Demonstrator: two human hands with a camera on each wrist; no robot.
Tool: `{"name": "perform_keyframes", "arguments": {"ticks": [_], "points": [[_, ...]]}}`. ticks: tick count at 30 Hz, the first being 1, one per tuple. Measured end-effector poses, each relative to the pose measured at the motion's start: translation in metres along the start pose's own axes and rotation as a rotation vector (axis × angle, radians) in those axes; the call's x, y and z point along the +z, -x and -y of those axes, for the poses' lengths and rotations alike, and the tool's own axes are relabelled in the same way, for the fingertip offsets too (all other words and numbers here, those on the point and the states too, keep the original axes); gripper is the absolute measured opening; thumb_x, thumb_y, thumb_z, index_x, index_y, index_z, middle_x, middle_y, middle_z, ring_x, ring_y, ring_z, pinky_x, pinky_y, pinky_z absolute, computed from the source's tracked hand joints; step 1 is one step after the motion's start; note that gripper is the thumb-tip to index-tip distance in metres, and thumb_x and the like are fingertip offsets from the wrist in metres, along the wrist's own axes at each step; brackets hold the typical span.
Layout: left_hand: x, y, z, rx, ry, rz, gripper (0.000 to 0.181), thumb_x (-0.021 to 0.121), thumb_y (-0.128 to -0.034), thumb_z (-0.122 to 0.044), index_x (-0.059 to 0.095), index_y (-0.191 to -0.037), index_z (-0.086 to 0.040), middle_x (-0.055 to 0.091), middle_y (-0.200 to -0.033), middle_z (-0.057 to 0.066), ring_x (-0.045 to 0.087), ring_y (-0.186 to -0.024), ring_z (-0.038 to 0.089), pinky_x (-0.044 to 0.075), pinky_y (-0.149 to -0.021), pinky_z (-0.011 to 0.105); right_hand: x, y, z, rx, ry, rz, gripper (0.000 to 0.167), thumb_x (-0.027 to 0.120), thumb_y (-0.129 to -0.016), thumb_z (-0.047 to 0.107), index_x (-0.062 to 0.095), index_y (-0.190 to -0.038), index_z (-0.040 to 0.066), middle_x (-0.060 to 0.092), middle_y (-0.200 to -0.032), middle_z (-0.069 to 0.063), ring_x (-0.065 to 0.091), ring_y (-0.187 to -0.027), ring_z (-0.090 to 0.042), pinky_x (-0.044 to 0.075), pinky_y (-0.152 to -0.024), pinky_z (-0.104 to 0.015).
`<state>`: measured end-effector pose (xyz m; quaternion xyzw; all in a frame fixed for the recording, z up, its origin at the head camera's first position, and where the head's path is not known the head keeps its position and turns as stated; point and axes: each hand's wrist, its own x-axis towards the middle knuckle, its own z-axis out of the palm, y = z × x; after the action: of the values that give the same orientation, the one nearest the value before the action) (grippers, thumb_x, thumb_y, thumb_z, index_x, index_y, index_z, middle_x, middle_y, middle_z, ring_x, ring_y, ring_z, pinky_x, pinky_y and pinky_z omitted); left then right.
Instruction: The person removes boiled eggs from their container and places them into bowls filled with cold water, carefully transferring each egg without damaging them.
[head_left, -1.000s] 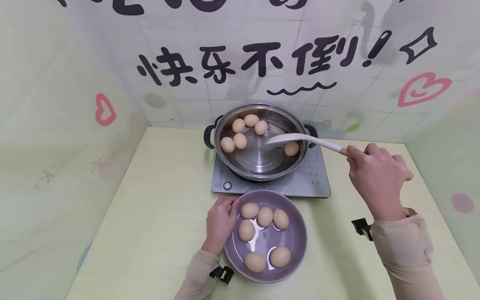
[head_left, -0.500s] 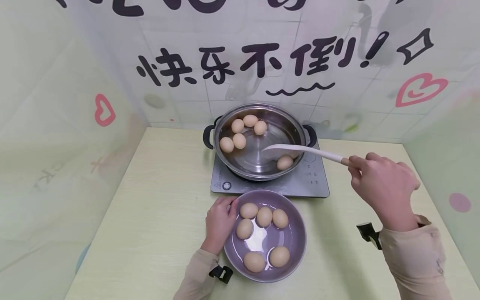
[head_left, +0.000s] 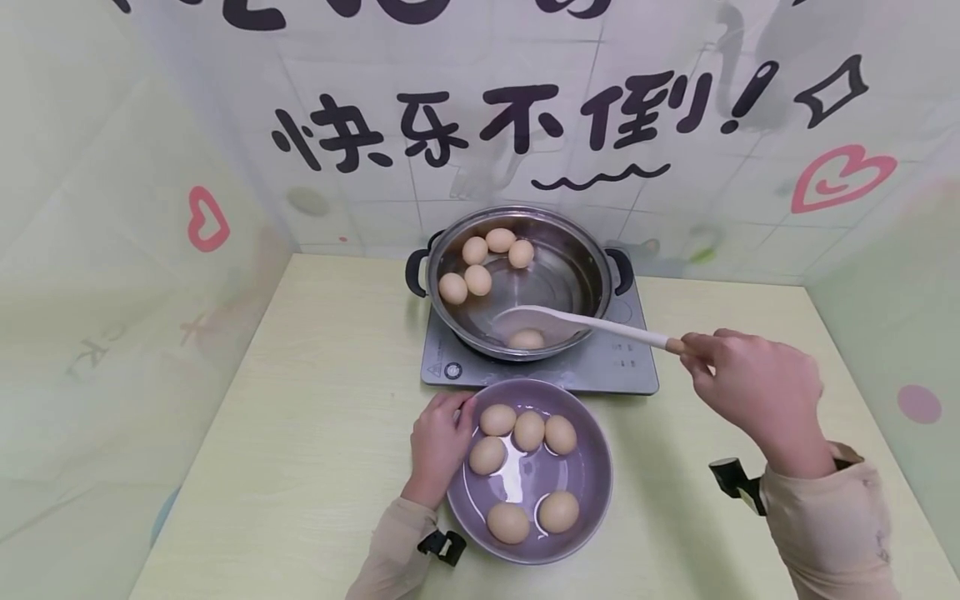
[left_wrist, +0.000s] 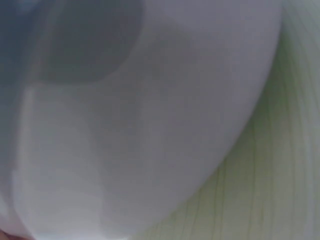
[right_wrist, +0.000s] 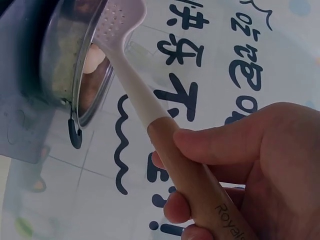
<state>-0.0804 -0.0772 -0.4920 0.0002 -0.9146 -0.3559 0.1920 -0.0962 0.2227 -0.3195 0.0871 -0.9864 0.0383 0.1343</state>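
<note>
My right hand (head_left: 757,392) grips the wooden handle of a pale slotted spoon (head_left: 630,331); in the right wrist view the fingers and thumb wrap the handle (right_wrist: 185,170). The spoon's head is inside the steel pot (head_left: 517,356), over an egg (head_left: 527,338) at the near wall. Several other eggs (head_left: 478,280) lie at the pot's left and back left. With its fingers at the rim, my left hand (head_left: 438,446) holds the upper left edge of a purple bowl (head_left: 603,500) containing several eggs (head_left: 507,522). The left wrist view shows the bowl's outer side (left_wrist: 150,130), blurred.
The pot stands on a grey induction cooker (head_left: 641,375) behind the bowl. Its black side handles (head_left: 622,272) stick out left and right. A printed wall sheet (head_left: 360,217) rises directly behind the pale table (head_left: 315,400), with more sheeting at both sides.
The spoon's head has moved toward the pot's near wall, and the lone egg has shifted from the right side to the near middle. My left hand stays at the bowl's rim.
</note>
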Motion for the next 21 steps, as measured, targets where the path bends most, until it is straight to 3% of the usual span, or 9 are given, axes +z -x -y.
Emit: {"name": "perform_keyframes", "arguments": {"ticks": [5,13,21], "points": [[-0.001,0.000,-0.001,-0.011,0.000,0.005,0.012,0.064,-0.0839,-0.018,0.071,-0.089,-0.010,0.064,-0.082,0.004,0.065,-0.073,0.028,0.050,-0.056,0.043,0.005,0.001,0.003,-0.022,-0.010,0.032,0.007,0.062,-0.080,0.024,0.068,-0.078,0.024,0.041,-0.048,0.010,0.028,-0.037,-0.013,0.021,-0.033,-0.031],[0.000,-0.001,-0.001,-0.017,0.004,0.011,0.012,0.064,-0.0836,-0.017,0.071,-0.090,-0.010,0.064,-0.083,0.004,0.065,-0.074,0.027,0.050,-0.058,0.042,0.012,0.000,0.005,-0.018,-0.056,0.142,0.019,0.055,-0.088,0.037,0.065,-0.076,0.026,0.038,-0.045,0.009,0.032,-0.039,-0.013,0.023,-0.035,-0.030],[-0.001,-0.001,-0.001,-0.019,-0.002,0.016,0.012,0.064,-0.0836,-0.017,0.071,-0.090,-0.009,0.064,-0.083,0.004,0.065,-0.075,0.027,0.050,-0.060,0.043,0.018,-0.003,0.003,-0.019,-0.082,0.161,0.008,0.068,-0.078,0.030,0.067,-0.081,0.022,0.051,-0.052,0.008,0.037,-0.040,-0.013,0.026,-0.034,-0.030]]}}
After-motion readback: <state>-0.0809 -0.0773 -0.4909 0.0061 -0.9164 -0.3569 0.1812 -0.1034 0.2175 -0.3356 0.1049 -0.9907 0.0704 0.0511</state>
